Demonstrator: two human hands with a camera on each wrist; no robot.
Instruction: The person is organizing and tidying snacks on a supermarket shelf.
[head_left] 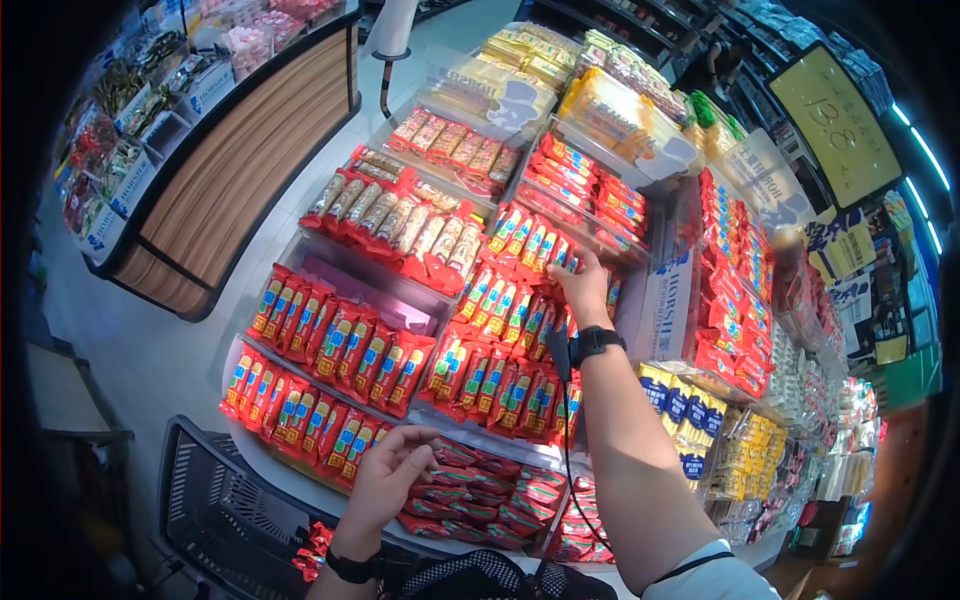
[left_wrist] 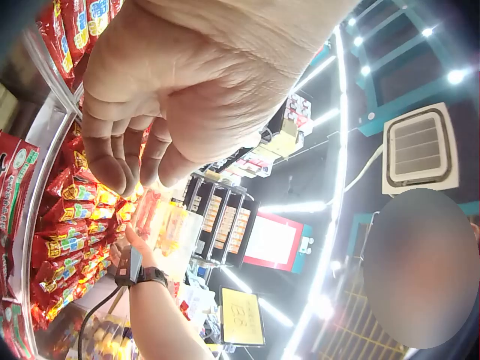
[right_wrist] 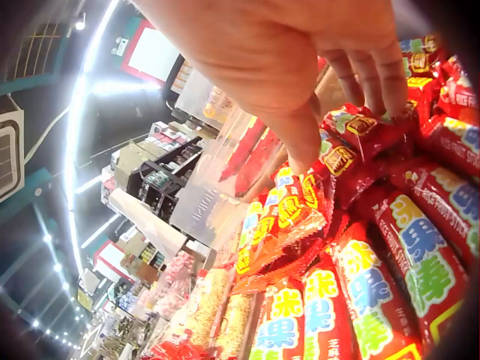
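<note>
Rows of red snack packets with colourful lettering fill the middle bin. My right hand reaches into its far end. In the right wrist view, the thumb and fingers bend down over both sides of a red snack packet, gripping it among others. A small pile of similar packets lies beside the thumb. My left hand hovers with nothing in it near the front of the display, its fingers loosely curled. Close to it lie dark red packets in the lowest bin.
Clear dividers and walls separate the bins. Brown grain-roll packets fill a bin on the far left. A black basket with red packets stands at the lower left. A wood-panelled counter and a price sign stand farther off.
</note>
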